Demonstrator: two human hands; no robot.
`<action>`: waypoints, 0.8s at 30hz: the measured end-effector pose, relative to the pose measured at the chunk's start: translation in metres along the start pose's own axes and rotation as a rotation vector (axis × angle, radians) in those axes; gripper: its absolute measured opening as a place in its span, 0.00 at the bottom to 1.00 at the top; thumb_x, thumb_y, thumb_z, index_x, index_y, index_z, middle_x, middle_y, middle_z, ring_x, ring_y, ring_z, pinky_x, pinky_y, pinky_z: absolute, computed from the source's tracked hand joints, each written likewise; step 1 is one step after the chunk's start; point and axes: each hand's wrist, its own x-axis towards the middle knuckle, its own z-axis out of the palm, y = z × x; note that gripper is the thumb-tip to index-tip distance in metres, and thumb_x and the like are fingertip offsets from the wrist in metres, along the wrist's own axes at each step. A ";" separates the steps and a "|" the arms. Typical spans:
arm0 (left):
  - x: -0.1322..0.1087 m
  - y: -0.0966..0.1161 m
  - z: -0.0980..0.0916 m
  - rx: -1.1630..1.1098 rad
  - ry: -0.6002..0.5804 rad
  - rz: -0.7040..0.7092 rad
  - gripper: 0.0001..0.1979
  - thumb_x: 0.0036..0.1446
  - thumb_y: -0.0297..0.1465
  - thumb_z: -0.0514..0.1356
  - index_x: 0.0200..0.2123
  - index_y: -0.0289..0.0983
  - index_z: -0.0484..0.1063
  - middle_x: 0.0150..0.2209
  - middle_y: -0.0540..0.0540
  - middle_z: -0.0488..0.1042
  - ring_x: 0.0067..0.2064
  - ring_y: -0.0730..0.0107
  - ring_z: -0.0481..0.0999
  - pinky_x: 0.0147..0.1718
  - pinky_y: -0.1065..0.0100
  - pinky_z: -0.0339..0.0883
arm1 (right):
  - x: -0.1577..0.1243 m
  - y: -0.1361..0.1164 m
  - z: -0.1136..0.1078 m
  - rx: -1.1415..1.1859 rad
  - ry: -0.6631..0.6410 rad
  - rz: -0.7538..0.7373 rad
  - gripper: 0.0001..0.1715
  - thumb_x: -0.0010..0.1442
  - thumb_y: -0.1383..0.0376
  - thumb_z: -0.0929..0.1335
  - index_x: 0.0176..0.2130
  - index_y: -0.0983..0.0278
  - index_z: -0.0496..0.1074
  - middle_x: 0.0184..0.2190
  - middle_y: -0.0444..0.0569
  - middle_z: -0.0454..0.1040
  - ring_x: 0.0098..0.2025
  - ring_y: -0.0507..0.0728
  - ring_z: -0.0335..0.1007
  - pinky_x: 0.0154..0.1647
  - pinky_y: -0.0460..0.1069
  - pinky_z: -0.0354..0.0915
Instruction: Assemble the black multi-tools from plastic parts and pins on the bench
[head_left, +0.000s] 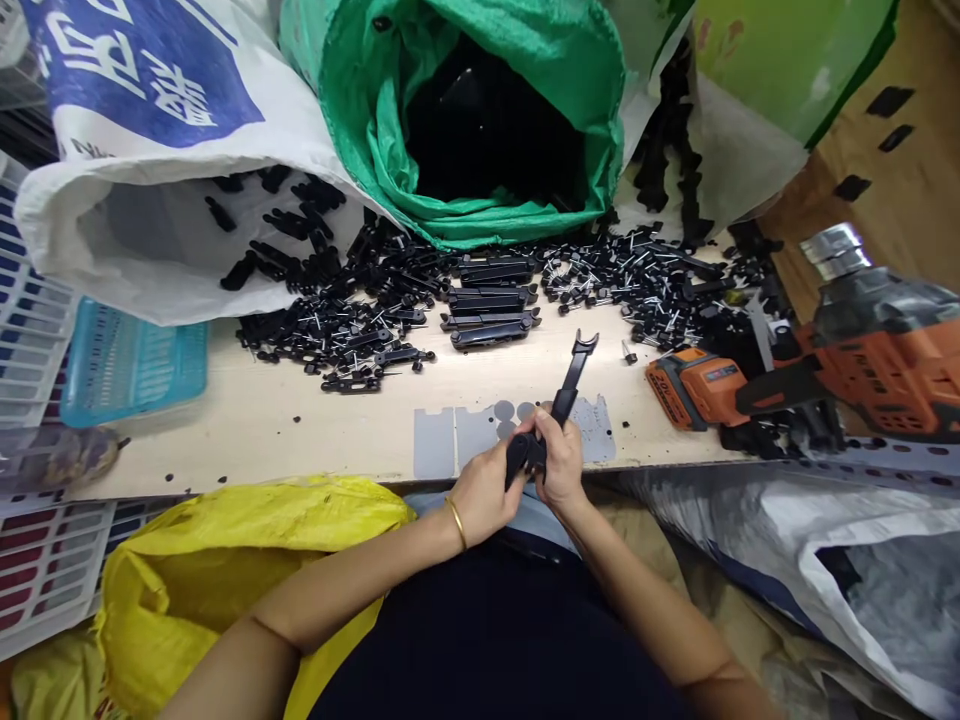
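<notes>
We see both hands closed around the thick lower end of one black plastic lever [568,385]: the left hand [486,492] grips it from the side and the right hand [559,466] wraps it from above. Its forked tip slants up over the near edge of the workbench [300,420]. Behind it lie a stack of black bars [491,305] and scattered black pinned parts [352,325]. To the right rests an orange cordless drill [862,375], and a green sack [525,190] gapes behind.
</notes>
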 end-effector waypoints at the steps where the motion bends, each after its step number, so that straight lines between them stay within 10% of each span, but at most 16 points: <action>1: -0.001 0.002 0.000 0.008 0.003 -0.001 0.14 0.55 0.27 0.53 0.46 0.34 0.62 0.36 0.41 0.75 0.35 0.60 0.77 0.35 0.63 0.71 | -0.001 0.000 0.001 0.007 0.001 -0.024 0.18 0.53 0.54 0.66 0.20 0.63 0.70 0.19 0.44 0.67 0.21 0.50 0.59 0.24 0.46 0.57; 5: -0.001 0.007 0.000 0.069 -0.071 0.012 0.12 0.56 0.29 0.52 0.45 0.33 0.62 0.35 0.38 0.74 0.36 0.57 0.77 0.35 0.59 0.71 | -0.003 -0.003 0.001 0.009 -0.167 0.047 0.17 0.53 0.55 0.67 0.20 0.63 0.68 0.18 0.43 0.65 0.21 0.50 0.58 0.24 0.47 0.58; 24: 0.018 0.021 -0.015 0.285 -0.250 -0.175 0.15 0.53 0.27 0.55 0.45 0.31 0.61 0.38 0.37 0.73 0.39 0.56 0.75 0.37 0.60 0.70 | 0.000 0.000 0.019 0.150 0.012 -0.121 0.16 0.56 0.60 0.61 0.20 0.61 0.55 0.21 0.42 0.62 0.28 0.51 0.61 0.34 0.48 0.62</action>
